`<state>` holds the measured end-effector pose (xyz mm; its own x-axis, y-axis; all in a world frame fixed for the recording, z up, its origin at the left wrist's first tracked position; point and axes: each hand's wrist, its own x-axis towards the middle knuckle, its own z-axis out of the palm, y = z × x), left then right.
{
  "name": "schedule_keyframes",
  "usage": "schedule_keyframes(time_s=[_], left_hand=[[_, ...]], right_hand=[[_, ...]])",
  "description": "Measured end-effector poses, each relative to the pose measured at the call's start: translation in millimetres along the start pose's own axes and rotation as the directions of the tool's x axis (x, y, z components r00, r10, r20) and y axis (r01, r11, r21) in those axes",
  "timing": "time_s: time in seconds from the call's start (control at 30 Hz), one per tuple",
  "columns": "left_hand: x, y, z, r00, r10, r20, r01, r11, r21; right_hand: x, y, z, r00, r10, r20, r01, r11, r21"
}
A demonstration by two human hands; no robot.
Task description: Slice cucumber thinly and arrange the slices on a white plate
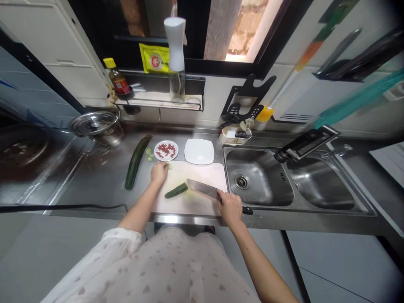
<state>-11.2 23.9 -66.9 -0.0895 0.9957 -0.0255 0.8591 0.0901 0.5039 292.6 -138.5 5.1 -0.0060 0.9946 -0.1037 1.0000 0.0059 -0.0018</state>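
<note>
A white cutting board (pixel 176 206) lies at the counter's front edge. On it rests a short piece of cucumber (pixel 176 190), cut end toward the knife. My right hand (pixel 231 207) is closed round a cleaver's black handle; the blade (pixel 203 188) lies low over the board, its tip near the cucumber piece. At the board's upper left corner is my left hand (pixel 159 172), fingers pressed together beside a pale green slice (pixel 170 167). Several slices (pixel 149 155) lie on the counter, right of a long cucumber (pixel 136 164). Behind the board stand a plate of red bits (pixel 166 150) and a white plate (pixel 199 151).
A double sink (pixel 261 181) with a black faucet (pixel 306 143) is on the right. A lidded steel pot (pixel 105 128) stands at the back left. Behind the counter, a wall shelf (pixel 151 99) holds bottles. A black cable (pixel 63 207) crosses the left front.
</note>
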Motion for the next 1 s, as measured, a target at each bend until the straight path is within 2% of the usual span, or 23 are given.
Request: schedule_keyframes(time_s=[0.13, 0.33, 0.5, 0.6, 0.8, 1.0], left_hand=[[1.3, 0.9, -1.4, 1.0, -0.001, 0.005, 0.001, 1.0, 0.004], [-4.6, -1.4, -3.3, 0.997, -0.037, -0.068, 0.031, 0.995, -0.09], [-29.5, -0.9, -2.7, 0.994, -0.014, -0.106, -0.004, 0.987, -0.163], [-52.1, 3.1, -2.4, 0.995, 0.035, -0.089, -0.055, 0.972, -0.227], [-94.1, 17.0, -1.9, 0.981, 0.161, -0.106, -0.185, 0.94, -0.286], [-111.8, 25.9, 2.3, 0.93, 0.347, -0.123, -0.367, 0.898, -0.243]], right_hand=[[0.2, -1.7, -0.7, 1.0, 0.021, 0.024, -0.021, 0.999, 0.03], [1.2, -9.2, -6.6, 0.989, 0.119, 0.082, -0.132, 0.977, 0.169], [2.6, -18.8, -14.9, 0.965, 0.225, 0.133, -0.254, 0.929, 0.27], [5.1, -23.9, -17.4, 0.952, 0.252, 0.176, -0.3, 0.887, 0.35], [11.9, -39.0, -14.4, 0.965, 0.162, 0.208, -0.241, 0.86, 0.449], [15.7, -58.3, -15.8, 0.962, 0.073, 0.262, -0.165, 0.924, 0.346]])
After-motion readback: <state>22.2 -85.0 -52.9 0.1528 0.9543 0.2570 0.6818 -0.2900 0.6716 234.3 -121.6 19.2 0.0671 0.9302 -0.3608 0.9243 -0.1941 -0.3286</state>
